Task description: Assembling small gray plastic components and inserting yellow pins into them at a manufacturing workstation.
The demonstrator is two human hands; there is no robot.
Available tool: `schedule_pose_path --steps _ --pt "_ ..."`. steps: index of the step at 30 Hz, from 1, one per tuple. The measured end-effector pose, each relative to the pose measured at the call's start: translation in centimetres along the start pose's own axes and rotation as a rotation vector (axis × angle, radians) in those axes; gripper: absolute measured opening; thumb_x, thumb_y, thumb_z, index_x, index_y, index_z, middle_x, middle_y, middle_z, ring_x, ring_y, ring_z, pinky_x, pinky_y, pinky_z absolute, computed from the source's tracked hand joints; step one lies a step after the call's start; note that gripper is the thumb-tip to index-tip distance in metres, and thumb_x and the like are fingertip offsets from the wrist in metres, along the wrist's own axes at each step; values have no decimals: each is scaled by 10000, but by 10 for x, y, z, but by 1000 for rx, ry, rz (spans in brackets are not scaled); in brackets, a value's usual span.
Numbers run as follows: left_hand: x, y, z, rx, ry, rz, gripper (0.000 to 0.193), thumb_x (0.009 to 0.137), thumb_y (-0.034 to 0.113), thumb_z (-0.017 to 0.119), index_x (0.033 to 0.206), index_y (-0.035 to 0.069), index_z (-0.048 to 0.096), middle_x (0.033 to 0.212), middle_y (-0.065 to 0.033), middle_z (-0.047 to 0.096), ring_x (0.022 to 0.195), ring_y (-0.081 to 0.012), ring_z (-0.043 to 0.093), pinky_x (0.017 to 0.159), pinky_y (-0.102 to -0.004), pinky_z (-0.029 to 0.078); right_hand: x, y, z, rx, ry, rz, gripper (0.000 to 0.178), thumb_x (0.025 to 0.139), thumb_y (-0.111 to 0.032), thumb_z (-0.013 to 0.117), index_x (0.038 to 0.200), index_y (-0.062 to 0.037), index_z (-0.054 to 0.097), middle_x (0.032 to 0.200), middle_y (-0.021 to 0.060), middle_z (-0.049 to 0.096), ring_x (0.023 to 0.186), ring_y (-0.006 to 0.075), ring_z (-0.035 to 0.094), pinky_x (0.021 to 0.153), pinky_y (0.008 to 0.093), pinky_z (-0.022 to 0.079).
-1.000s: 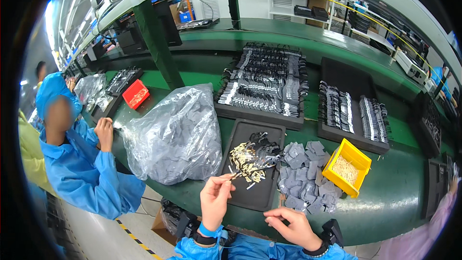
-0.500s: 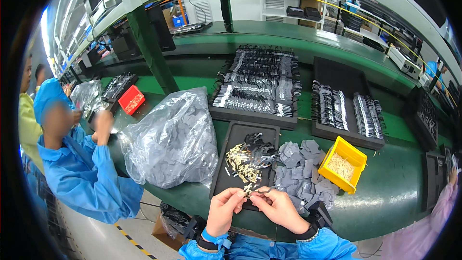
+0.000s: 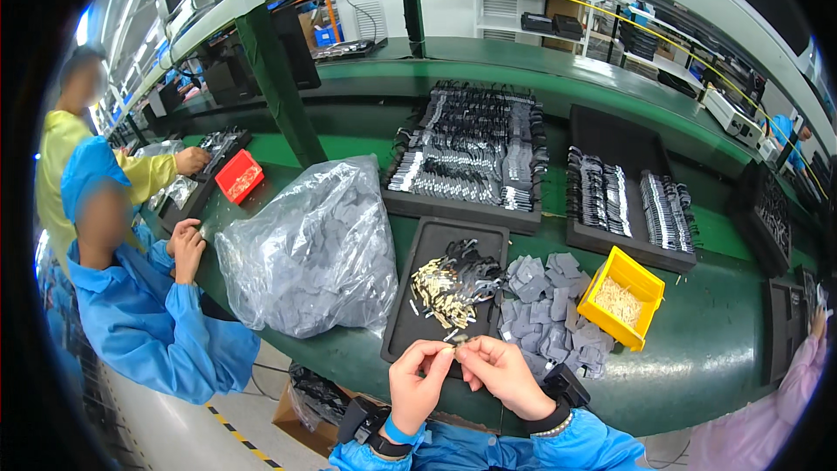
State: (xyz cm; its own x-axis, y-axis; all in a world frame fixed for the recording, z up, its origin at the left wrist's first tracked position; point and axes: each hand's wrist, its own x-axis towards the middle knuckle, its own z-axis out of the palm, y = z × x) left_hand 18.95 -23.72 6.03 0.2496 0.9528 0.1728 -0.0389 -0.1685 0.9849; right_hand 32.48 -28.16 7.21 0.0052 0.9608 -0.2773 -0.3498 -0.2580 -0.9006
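My left hand (image 3: 418, 384) and my right hand (image 3: 506, 375) meet fingertip to fingertip at the near edge of a black tray (image 3: 403, 331). Both are closed in a pinch around a small gold-ended cable piece (image 3: 461, 340), mostly hidden by the fingers. Beyond them in the tray lies a loose pile of small gold-ended parts (image 3: 440, 296) with thin black cables (image 3: 475, 270). Close to my right hand are loose grey flat pads (image 3: 549, 310). A yellow bin (image 3: 649, 288) of small pale pieces (image 3: 617, 301) stands to their right.
Left of the tray sits a large clear plastic bag (image 3: 314, 244) of grey pads. Behind stand two black trays (image 3: 462, 214) (image 3: 610, 126) with rows of cabled parts. A red bin (image 3: 238, 176) is farther left, near a co-worker in blue (image 3: 157, 323) and another in yellow (image 3: 65, 148).
The black cable that stretched across my right fingers no longer shows there; my hands stay together. At left, the co-worker in yellow has reached over a tray, and the one in blue has lowered a hand.
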Motion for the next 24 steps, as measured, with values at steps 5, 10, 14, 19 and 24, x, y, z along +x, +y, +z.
schedule_pose_path --steps 5,10,14,19,24 --pt "1 4 0 65 -38 22 64 809 39 613 842 -16 609 753 -27 563 584 -49 448 516 -184 359 4 8 -5 -160 55 -161 140 872 -118 559 959 -8 563 745 -3 572 627 36 520 521 189 428" --pt "5 18 -2 342 76 271 49 815 12 591 857 -11 579 798 -72 553 594 -109 508 545 -223 427 -8 -9 -12 29 -76 -106 127 886 -101 520 932 9 565 700 6 549 602 58 500 540 201 415" --pt "5 16 -3 254 93 209 62 827 16 583 878 -16 565 790 -53 558 634 -82 517 578 -203 427 -10 -10 -11 125 -120 -18 136 895 -98 500 889 18 571 643 12 518 567 79 479 525 211 388" --pt "-3 10 0 -115 -37 -76 91 843 31 580 912 -27 575 785 -26 572 674 -49 505 598 -184 415 -15 -19 -2 -80 -4 -65 130 877 -119 555 851 6 576 650 5 521 584 56 491 520 198 384" --pt "-6 12 3 -50 -94 -98 112 847 57 586 911 -34 597 797 -28 586 716 -62 530 631 -195 429 -15 -14 -5 -132 -24 -141 144 872 -131 567 847 7 596 709 -7 546 586 39 487 527 191 390"
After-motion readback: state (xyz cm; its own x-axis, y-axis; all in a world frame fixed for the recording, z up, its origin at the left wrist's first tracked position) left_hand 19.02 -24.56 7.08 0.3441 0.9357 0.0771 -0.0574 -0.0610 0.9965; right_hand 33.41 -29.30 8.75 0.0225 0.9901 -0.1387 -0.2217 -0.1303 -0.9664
